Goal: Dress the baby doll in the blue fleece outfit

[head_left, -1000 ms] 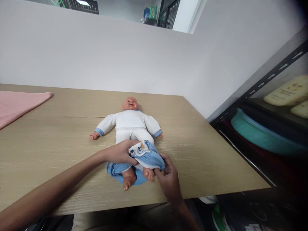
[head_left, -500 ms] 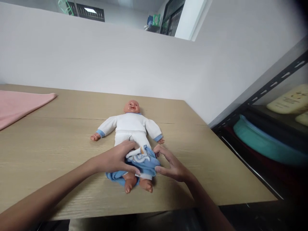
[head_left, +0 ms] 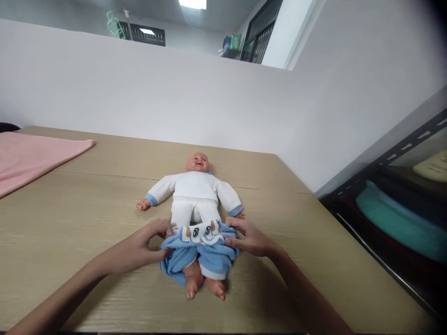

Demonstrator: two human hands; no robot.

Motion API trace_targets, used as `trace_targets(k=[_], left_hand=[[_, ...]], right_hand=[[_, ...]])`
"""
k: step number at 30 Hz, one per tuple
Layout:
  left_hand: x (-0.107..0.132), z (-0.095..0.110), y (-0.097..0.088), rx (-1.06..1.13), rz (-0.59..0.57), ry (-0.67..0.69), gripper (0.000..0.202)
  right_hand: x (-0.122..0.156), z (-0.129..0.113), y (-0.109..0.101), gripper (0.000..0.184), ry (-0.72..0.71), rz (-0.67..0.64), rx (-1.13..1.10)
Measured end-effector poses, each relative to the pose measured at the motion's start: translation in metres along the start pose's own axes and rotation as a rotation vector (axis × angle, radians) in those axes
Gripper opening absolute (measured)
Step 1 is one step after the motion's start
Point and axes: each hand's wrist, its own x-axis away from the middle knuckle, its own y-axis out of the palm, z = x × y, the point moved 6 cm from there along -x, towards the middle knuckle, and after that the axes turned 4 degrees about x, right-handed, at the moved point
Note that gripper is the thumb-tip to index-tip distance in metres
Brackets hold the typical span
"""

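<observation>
Head | left hand (head_left: 145,242), right hand (head_left: 253,237) grips pinch blue pants (head_left: 206,255) | wooden table (head_left: 87,209), white wall (head_left: 139,93)

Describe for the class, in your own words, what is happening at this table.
A person stands at a wooden table with a baby doll lying on its back, dressed in white. The left hand and right hand each grip a side of the blue trousers, which sit bunched around the doll's legs with its bare feet poking out. A pink cloth lies at the far left.
</observation>
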Motion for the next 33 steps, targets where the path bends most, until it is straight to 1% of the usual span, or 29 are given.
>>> trace_targets(k=[2, 3, 4, 6, 9, 12, 14, 17, 19, 22, 24, 26, 27, 28, 30, 33], left_hand=[[0.0, -0.001, -0.002, -0.027, 0.136, 0.083, 0.018], [-0.001, -0.001, -0.002, -0.047, 0.2, 0.118, 0.021], [-0.002, -0.001, -0.001, -0.064, 0.249, 0.143, 0.025], [-0.01, -0.002, 0.002, -0.075, 0.316, 0.168, 0.026], [-0.028, -0.012, 0.005, -0.034, 0.402, 0.131, 0.012], [-0.044, -0.03, 0.004, 0.076, 0.462, 0.054, 0.019], [-0.048, -0.036, 0.001, 0.104, 0.483, 0.062, 0.02], [-0.043, -0.029, -0.005, -0.016, 0.531, 0.167, 0.018], [-0.043, -0.025, -0.006, -0.034, 0.519, 0.204, 0.015], [-0.054, -0.033, -0.008, 0.036, 0.511, 0.144, 0.012], [-0.067, -0.042, -0.014, 0.052, 0.581, 0.088, 0.016], [-0.078, -0.05, -0.02, 0.104, 0.651, 0.064, 0.025], [-0.083, -0.052, -0.022, 0.15, 0.663, 0.063, 0.03], [-0.087, -0.054, -0.023, 0.201, 0.655, 0.065, 0.035], [-0.088, -0.054, -0.021, 0.276, 0.599, 0.059, 0.043], [-0.077, -0.054, -0.015, 0.291, 0.546, 0.031, 0.051]], right_hand=[[0.001, -0.007, -0.006, 0.041, -0.078, 0.089, 0.082], [0.0, -0.009, -0.008, 0.039, -0.115, 0.145, 0.091], [-0.002, -0.008, -0.008, 0.037, -0.137, 0.2, 0.073], [-0.008, 0.0, -0.003, 0.035, -0.125, 0.302, 0.004], [-0.023, 0.018, 0.004, 0.037, -0.051, 0.464, -0.034], [-0.036, 0.025, 0.008, 0.039, -0.034, 0.588, 0.01], [-0.041, 0.023, 0.008, 0.038, -0.024, 0.619, 0.021], [-0.042, 0.011, 0.007, 0.032, -0.08, 0.665, 0.097], [-0.042, 0.004, 0.007, 0.029, -0.111, 0.689, 0.14], [-0.052, 0.009, 0.004, 0.032, -0.046, 0.718, 0.111], [-0.064, 0.016, -0.001, 0.036, -0.008, 0.753, 0.087], [-0.077, 0.022, -0.007, 0.041, -0.001, 0.769, 0.066], [-0.083, 0.025, -0.01, 0.042, 0.0, 0.766, 0.05], [-0.087, 0.028, -0.012, 0.044, 0.003, 0.758, 0.031], [-0.088, 0.033, -0.013, 0.045, 0.012, 0.736, -0.008], [-0.076, 0.045, -0.006, 0.045, 0.055, 0.705, -0.091]])
